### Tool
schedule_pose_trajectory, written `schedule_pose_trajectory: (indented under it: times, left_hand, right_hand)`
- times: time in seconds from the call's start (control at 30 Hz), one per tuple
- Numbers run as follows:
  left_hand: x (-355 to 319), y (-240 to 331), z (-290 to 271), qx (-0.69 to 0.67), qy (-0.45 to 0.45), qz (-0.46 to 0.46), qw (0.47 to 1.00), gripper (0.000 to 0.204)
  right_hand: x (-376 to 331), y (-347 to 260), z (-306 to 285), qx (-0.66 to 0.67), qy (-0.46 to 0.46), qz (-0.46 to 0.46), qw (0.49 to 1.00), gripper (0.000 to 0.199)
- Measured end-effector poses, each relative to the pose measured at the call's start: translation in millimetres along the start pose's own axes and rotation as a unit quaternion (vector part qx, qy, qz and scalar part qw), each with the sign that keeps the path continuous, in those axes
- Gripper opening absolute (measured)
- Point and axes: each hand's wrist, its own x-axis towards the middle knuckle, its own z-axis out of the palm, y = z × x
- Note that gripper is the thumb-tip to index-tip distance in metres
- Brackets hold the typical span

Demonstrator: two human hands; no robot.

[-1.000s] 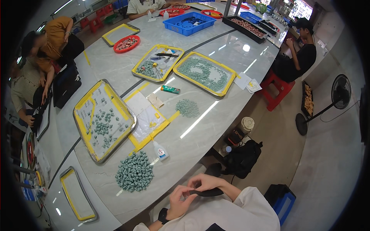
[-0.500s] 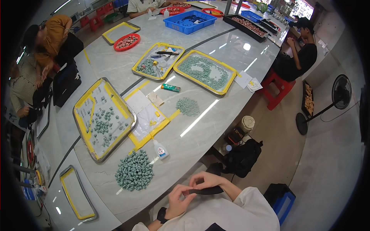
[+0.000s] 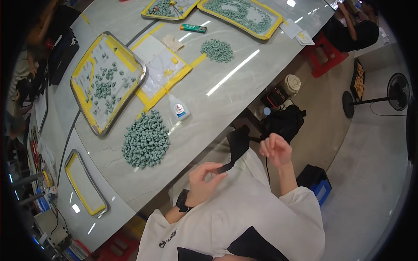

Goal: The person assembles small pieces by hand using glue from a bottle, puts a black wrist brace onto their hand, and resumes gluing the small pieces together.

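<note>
At the far left of our counter (image 3: 196,135) we have a narrow tray (image 3: 85,180) edged in yellow. Next to it stands a larger, yellow-taped tray (image 3: 124,56) with small teal pieces (image 3: 103,89) scattered across it. Further right we see a dense teal heap (image 3: 146,139), then a yellow-bordered sheet (image 3: 154,71) and a white bottle (image 3: 179,109) just beside the heap. A dark watch (image 3: 183,200) sits on our left wrist. The fingers of our left hand (image 3: 204,180) are pinched on the lower end of a black strip (image 3: 238,145), which slants up and to the right in front of us, beyond the counter's near edge. A looser, paler teal heap (image 3: 217,51) lies up on the counter. Our right hand (image 3: 276,150) is raised beside the strip, its fingers loosely curled and released. Past it we find a black bag (image 3: 287,124), a red stool (image 3: 324,56) and a standing fan (image 3: 397,91).
</note>
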Motion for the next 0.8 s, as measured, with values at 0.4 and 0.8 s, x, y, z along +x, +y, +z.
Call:
schedule_pose_trajectory:
  times: [0.4,0.8]
  left_hand:
    - [-27.3,-2.2,-10.8,-0.051,-0.025,0.035,0.998,0.031]
    - [-52.9,-22.6,-48.7,-0.003,-0.04,-0.122,0.992,0.029]
  right_hand:
    - [-5.0,99.4,80.3,0.246,0.08,0.214,0.942,0.039]
    - [31.7,98.3,74.4,0.124,-0.217,0.09,0.964,0.022]
